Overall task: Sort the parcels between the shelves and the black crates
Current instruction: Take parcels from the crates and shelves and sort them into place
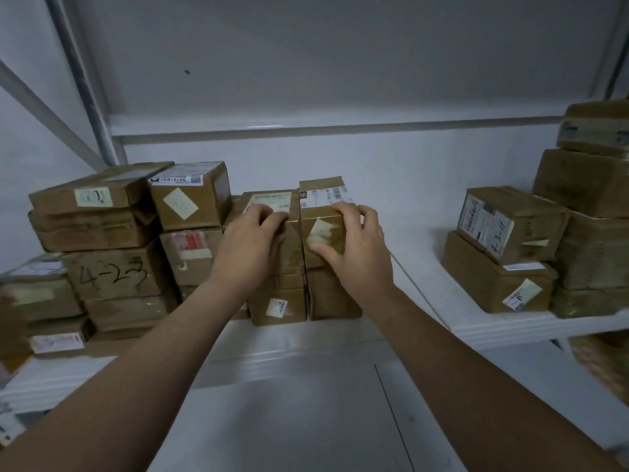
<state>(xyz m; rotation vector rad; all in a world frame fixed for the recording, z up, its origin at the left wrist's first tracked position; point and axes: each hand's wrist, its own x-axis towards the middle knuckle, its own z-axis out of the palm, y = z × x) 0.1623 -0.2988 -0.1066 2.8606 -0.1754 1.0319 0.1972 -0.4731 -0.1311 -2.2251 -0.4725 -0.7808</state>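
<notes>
Left hand (252,241) and right hand (360,250) both reach forward at arm's length, each gripping its own box. The left hand's fingers curl over the top front edge of a brown taped cardboard parcel with a pale label on top (269,201). The right hand hooks its fingers over the top of a neighbouring brown cardboard parcel with a barcode label (323,194), thumb pressed flat on its front face. These two parcels stand side by side, touching, between the hands, each resting on lower brown cardboard boxes (277,306) just beneath the wrists. Everything sits on a white metal shelf (425,253) that stretches away to either side. The grip at the top edge looks suited to drawing the pair forward off their stack, or to squaring them on it; which of the two cannot be told. Out beyond the left hand rises a crowded pile of brown cartons, one hand-marked "4-23" (112,270). Well apart beyond the right hand stands another stack of labelled brown boxes (510,226). No black crates are in view.
</notes>
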